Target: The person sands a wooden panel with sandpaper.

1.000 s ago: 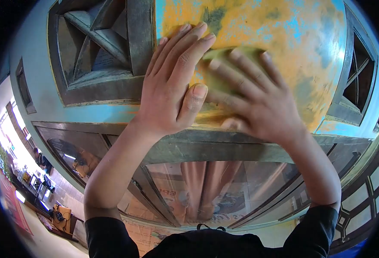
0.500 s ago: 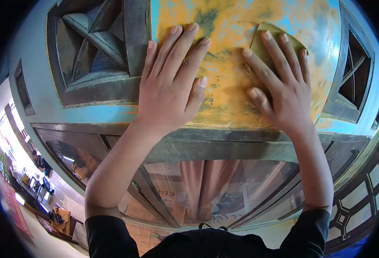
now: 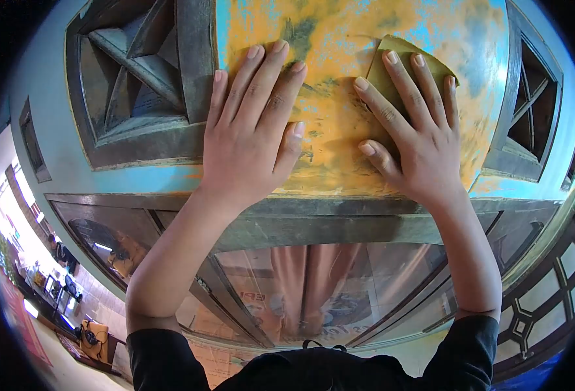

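Note:
My left hand lies flat with its fingers spread on a wall section of worn orange and blue paint, beside a dark framed vent. Under the spread fingers of my right hand is a piece of olive-brown sandpaper, pressed against the same painted surface. One edge of the sheet curves out past the fingertips. Part of it is hidden by the palm and fingers.
Below the painted area runs a dark wooden beam above glass panes with reflections. Another framed vent is at right. Far left, a person is near a bright opening, and a brown bag rests lower down.
The whole view has shifted slightly, so wall and hands appear a little further left. Both hands stay flat on the paint, and the sandpaper remains under my right hand.

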Demonstrator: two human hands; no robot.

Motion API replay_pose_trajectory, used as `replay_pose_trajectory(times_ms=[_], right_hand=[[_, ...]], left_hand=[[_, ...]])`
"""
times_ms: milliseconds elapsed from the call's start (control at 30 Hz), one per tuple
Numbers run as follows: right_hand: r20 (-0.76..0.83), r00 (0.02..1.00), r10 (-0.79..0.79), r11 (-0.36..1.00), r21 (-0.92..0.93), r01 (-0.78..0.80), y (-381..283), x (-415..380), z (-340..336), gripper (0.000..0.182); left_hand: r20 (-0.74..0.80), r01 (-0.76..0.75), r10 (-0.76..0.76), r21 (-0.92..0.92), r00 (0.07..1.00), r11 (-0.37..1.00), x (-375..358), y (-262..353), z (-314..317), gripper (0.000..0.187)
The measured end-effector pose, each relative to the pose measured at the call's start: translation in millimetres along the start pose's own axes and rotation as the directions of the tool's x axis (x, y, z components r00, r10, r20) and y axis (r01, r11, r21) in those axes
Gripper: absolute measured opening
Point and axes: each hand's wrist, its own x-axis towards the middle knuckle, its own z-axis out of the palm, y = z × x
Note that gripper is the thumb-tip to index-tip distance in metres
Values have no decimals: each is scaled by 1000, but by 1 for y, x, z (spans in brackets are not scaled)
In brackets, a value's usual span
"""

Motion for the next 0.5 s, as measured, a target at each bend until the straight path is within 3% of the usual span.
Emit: replay_pose_trajectory(times_ms=[500], right_hand=[[2, 1000, 10, 1000, 14, -10, -1, -1, 1, 61]], left_hand=[[-2, 2, -2, 2, 1000, 1000, 0, 1, 0, 54]])
